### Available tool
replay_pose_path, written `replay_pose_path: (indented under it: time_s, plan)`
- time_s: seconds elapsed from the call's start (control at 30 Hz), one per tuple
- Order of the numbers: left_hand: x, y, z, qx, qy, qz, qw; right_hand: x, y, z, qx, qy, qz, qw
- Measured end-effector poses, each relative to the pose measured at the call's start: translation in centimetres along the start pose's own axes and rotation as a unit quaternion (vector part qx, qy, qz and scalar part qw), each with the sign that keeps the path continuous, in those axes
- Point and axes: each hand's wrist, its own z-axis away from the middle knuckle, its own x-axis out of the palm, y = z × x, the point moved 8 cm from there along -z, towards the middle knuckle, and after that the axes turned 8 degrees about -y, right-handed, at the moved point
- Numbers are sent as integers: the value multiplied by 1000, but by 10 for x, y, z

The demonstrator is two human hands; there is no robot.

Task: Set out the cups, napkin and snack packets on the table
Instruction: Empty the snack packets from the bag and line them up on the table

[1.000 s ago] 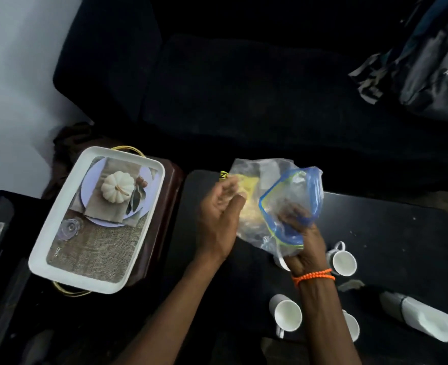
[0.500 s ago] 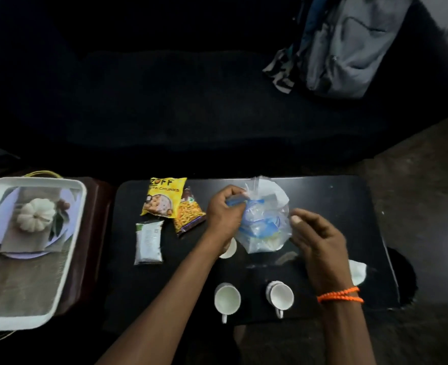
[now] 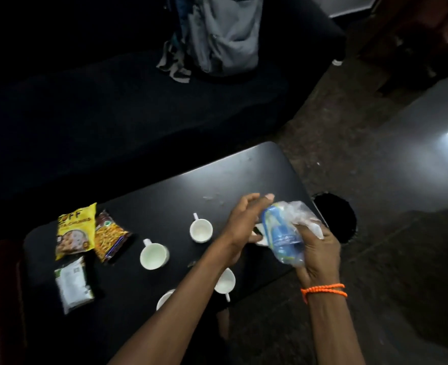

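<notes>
The right hand [image 3: 316, 248] has its grip closed around a crumpled clear plastic bag with a blue zip band [image 3: 286, 233], fingers curled over the bag's outer side and the thumb pressed against it, holding it above the right end of the black bench [image 3: 165, 196]. The left hand [image 3: 246, 219] lies just beside that grip on its left, fingers held straight and together with the tips pointing away from the person, the palm flat against the bag's left side rather than wrapped about it; its grip is wide, touching the bag only. Under the two hands a bit of white, likely the napkin [image 3: 261, 242], shows on the bench, mostly hidden, so how it lies cannot be told. To the left of the left hand a white cup [image 3: 201, 229] stands upright with its handle away from the person, and farther left and nearer stands a second cup [image 3: 154, 255]. Below the left forearm a third cup [image 3: 225, 281] shows with its handle toward the person, and a fourth cup [image 3: 165, 299] is half hidden by the arm. Well to the left of both hands, at the bench's far-left end, lie a yellow snack packet [image 3: 75, 230], a brown and orange packet [image 3: 109, 238] touching its right edge, and a white and green packet [image 3: 72, 283] just nearer than the yellow one. An orange bracelet [image 3: 323, 291] circles the right wrist. Beyond the bench a grey backpack [image 3: 223, 32] sits on a dark sofa [image 3: 99, 101].
</notes>
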Motion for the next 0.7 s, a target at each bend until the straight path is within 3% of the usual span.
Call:
replay_pose_path:
  time_s: [0.1,0.17,0.23,0.3,0.47,0.6,0.7]
  plan:
    - [29,-8,-15,9,-20,-63,998,-2,-13,2,-20,-84,91,992]
    - [40,-8,-22,29,-1,-65,997,-17,-18,5,9,-120,43,992]
    - [55,-5,-31,55,10,-94,994,-49,-26,3,33,-60,-39,997]
    - [72,-8,-40,69,27,-125,989,-81,-33,2,36,13,2,999]
    - [140,-36,-69,33,-73,-197,977,-113,-39,-12,9,-53,148,988]
    - [188,-52,-102,-1,-138,-247,959,-156,-51,-28,-56,90,253,962]
    - [217,-50,-130,0,-145,-308,940,-187,-77,-35,-163,236,352,891]
